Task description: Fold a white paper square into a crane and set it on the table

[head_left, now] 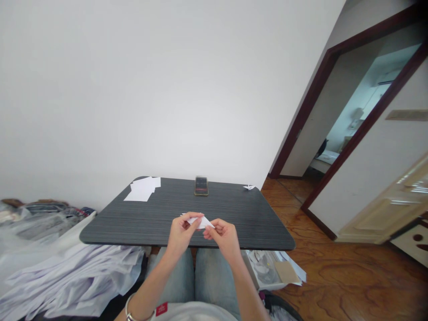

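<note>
Two hands share one paper point(203, 222) at the 6 o'clock side of the worktop point(234, 209), taking 12 o'clock as the wall side. The left hand point(182, 228) has its grip closed on the paper's 9 o'clock end, thumb on the near face and fingers behind. The right hand point(222, 235) pinches the pointed tip at 4 o'clock between thumb and fingertips. Holding both ends probably steadies so small a folded shape and lets the fingers press its creases; the exact folds are too small to tell.

At 12 o'clock a phone point(201, 189) stands tilted back, its screen towards the person, likely so it can be seen over the hands. Loose white sheets point(139, 191) overlap at 10 o'clock, seemingly set aside yet within reach of the left arm. At 2 o'clock, near the far corner, lies a small folded piece point(248, 187), perhaps put there so that it is not knocked.

Beyond the edge, a white pile point(73, 278) lies at 8 o'clock and a box point(271, 286) at 5 o'clock.
</note>
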A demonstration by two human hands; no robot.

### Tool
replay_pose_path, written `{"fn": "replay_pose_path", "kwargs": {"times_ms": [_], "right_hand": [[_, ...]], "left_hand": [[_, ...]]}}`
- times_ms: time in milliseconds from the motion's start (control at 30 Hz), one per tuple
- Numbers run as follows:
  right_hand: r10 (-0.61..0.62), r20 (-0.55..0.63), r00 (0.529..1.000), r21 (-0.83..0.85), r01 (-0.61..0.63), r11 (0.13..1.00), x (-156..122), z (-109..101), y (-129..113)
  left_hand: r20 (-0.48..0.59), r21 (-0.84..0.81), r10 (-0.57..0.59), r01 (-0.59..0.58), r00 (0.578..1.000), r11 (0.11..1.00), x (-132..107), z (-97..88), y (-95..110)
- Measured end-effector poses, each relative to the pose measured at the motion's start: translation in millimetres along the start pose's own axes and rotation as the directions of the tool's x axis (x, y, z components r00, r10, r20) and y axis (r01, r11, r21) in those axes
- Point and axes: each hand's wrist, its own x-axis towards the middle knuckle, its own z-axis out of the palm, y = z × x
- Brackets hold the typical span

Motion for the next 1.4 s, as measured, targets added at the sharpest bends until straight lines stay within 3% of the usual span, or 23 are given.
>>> {"fn": "replay_pose_path", "kwargs": {"times_ms": [500, 700, 900, 1067, 1400], "right_hand": [[0.014, 0.024, 1.000, 0.129, -0.017, 0.992, 1.7, -1.5, 3.1], [0.008, 0.038, 0.999, 0.101, -0.012, 0.995, 1.4, -1.8, 2.6], [-0.047, -0.003, 0.999, 0.000, 0.047, 0.999, -0.8, -1.4, -4.1], [-0.011, -0.005, 1.000, -0.049, 0.011, 0.999, -0.6, -0.6, -2.5], [0.003, 0.064, 0.998, -0.069, 0.002, 0.998, -0.3, -11.3, -3.1]], "left_hand": [[0.078, 0.049, 0.023, -0.027, 0.997, 0.998, -4.0, 3.2, 1.3], [0.034, 0.103, -0.007, 0.004, 0.999, 0.995, -3.0, 3.3, 5.8], [0.055, 0.091, -0.050, 0.044, 0.997, 0.995, -2.7, 1.2, 4.1], [0.076, 0.067, -0.077, 0.072, 0.994, 0.995, -3.7, 2.7, 6.5], [0.104, 0.032, -0.115, 0.113, 0.988, 0.993, -2.2, -2.4, 8.0]]}}
